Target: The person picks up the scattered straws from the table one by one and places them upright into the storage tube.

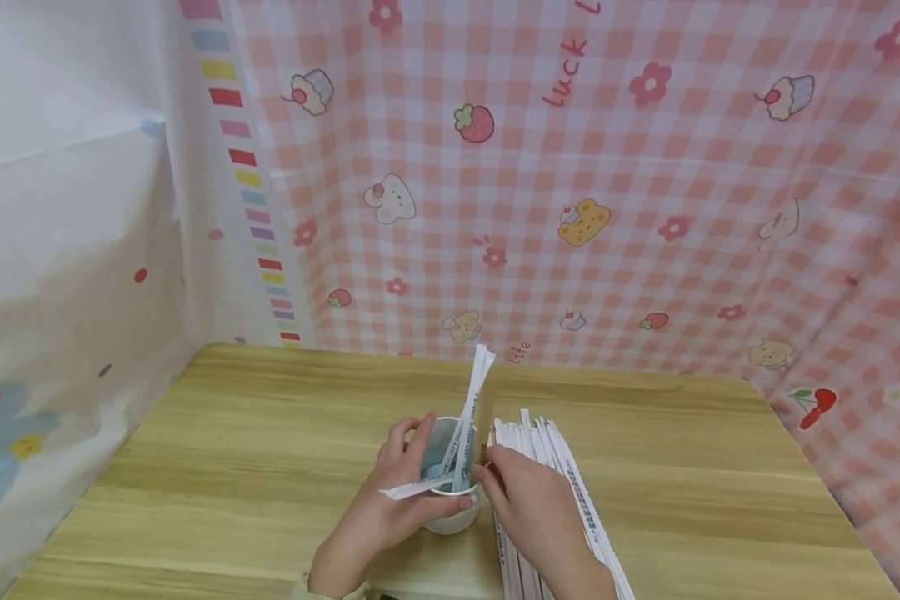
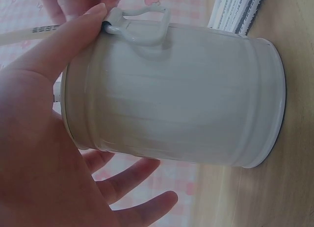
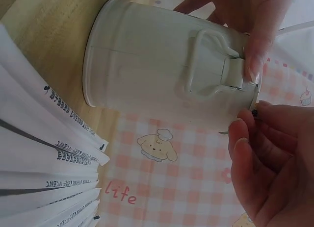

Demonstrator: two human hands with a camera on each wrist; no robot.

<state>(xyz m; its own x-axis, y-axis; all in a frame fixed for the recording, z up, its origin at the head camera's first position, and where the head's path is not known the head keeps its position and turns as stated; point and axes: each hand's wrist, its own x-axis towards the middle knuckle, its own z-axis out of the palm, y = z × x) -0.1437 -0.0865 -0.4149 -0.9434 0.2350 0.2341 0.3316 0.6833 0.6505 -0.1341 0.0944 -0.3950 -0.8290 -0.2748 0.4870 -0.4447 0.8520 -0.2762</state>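
A small white metal bucket (image 2: 176,94) with a wire side handle (image 2: 164,28) stands upright on the table. My left hand (image 1: 390,492) holds it round the top, thumb near the handle and fingers on the far side. Several paper-wrapped straws (image 1: 467,417) lean in the bucket, one tilted out over my left hand. My right hand (image 1: 532,492) is at the bucket's right rim and pinches another wrapped straw (image 1: 485,417), which stands up blurred in the head view. In the right wrist view its fingertips (image 3: 240,131) are right at the rim.
A fanned pile of white paper-wrapped straws (image 1: 585,500) with dark print lies on the wooden table (image 1: 270,467), right of the bucket and partly under my right hand. A pink checked cloth (image 1: 532,192) hangs behind the table, and a white cloth (image 1: 67,208) at the left.
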